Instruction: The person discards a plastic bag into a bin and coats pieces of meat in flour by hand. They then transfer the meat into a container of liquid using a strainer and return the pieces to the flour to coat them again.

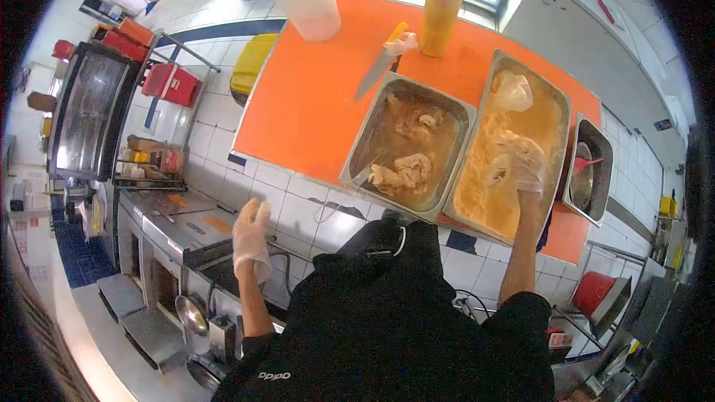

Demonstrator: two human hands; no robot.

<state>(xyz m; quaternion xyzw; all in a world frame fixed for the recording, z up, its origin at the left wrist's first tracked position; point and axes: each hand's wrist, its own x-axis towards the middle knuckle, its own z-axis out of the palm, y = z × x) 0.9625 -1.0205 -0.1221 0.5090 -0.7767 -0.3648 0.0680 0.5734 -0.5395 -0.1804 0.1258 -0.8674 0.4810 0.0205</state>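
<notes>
My right hand [525, 164], in a clear glove coated with flour, reaches into the steel tray of orange-tan breading flour [477, 197]. Its fingers are stretched out over the flour, thumb apart. A pale floury lump [512, 91] lies at the far end of that tray. Away from the table on the left, my gloved left hand [252, 238] is raised over the floor with fingers extended and nothing in it. Beside the flour, a second steel tray [357, 150] holds murky liquid and pieces of raw chicken [411, 171], with a wire handle at its near left corner.
On the orange table [298, 104] lie a knife [378, 71] with an orange handle, a yellow cylinder [442, 18] and a translucent tub [305, 0]. A smaller steel pan [588, 171] stands at the right. A metal counter [175, 216] is at the left.
</notes>
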